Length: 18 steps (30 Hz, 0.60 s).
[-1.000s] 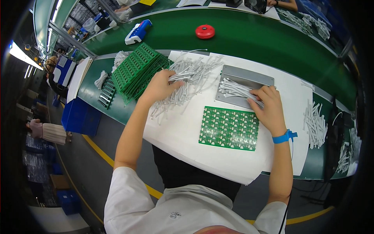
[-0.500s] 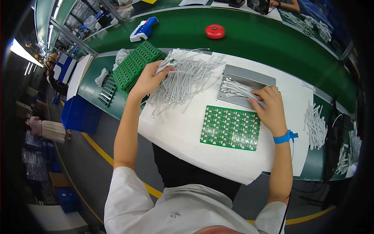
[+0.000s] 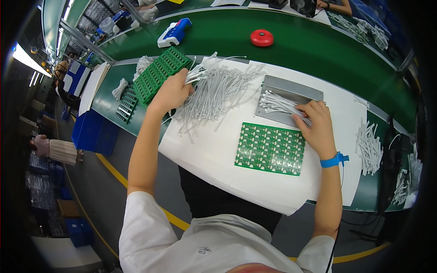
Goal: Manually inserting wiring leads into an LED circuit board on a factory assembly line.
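Note:
My left hand [image 3: 172, 93] is closed round a small bunch of white cables [image 3: 195, 74], whose ends stick out past the fingers. Beside it lies a large loose pile of white cables [image 3: 216, 93] on white paper. A stack of green circuit boards [image 3: 161, 73] sits just beyond this hand. My right hand [image 3: 318, 127], wearing a blue wrist strap [image 3: 334, 159], grips a bundle of white cables [image 3: 278, 103] in a shallow grey metal tray [image 3: 291, 86]. One green circuit board panel [image 3: 271, 149] lies flat in front of the tray.
On the green belt [image 3: 218, 38] behind the table are a blue-and-white device [image 3: 175, 32] and a red round object [image 3: 261, 38]. More white cables [image 3: 369, 148] lie at the right. A blue bin [image 3: 94, 132] stands at the left. Another person's arm [image 3: 339, 7] shows at the back.
My left hand has drawn slightly left with its bunch of cables. The blue-and-white device and the red object have shifted right on the belt. My right hand stays almost still.

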### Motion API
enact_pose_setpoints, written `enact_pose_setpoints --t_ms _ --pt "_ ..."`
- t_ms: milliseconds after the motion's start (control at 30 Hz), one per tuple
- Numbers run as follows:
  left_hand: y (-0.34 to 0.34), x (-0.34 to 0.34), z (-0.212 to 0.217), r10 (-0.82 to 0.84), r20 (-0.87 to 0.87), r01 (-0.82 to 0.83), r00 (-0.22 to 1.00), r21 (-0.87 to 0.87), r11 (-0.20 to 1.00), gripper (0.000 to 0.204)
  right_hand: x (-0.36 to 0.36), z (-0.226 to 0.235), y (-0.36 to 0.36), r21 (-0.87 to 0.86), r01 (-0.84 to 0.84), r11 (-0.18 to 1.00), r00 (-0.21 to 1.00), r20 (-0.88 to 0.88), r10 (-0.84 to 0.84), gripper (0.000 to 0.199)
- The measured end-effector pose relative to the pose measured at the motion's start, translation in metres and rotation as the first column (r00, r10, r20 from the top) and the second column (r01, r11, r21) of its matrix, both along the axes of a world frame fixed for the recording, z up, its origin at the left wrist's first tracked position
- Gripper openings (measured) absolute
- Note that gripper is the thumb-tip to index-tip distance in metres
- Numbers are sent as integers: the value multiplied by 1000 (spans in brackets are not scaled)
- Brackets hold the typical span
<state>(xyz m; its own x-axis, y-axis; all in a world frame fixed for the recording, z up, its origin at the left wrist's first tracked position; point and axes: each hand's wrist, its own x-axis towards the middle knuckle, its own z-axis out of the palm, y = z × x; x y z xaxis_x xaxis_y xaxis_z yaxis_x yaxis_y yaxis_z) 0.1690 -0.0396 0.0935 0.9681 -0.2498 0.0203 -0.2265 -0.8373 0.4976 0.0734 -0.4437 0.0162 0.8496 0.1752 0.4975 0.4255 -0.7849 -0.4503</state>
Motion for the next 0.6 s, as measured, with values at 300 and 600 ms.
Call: enact_pose_setpoints --t_ms 300,600 --pt "7 -7 23 60 263 27 963 -314 949 19 0 0 0 13 -2 1000 1000 25 1 18" --pt "-47 -15 30 1 202 196 979 -950 243 25 1 1 -5 4 -11 1000 1000 12 11 18"
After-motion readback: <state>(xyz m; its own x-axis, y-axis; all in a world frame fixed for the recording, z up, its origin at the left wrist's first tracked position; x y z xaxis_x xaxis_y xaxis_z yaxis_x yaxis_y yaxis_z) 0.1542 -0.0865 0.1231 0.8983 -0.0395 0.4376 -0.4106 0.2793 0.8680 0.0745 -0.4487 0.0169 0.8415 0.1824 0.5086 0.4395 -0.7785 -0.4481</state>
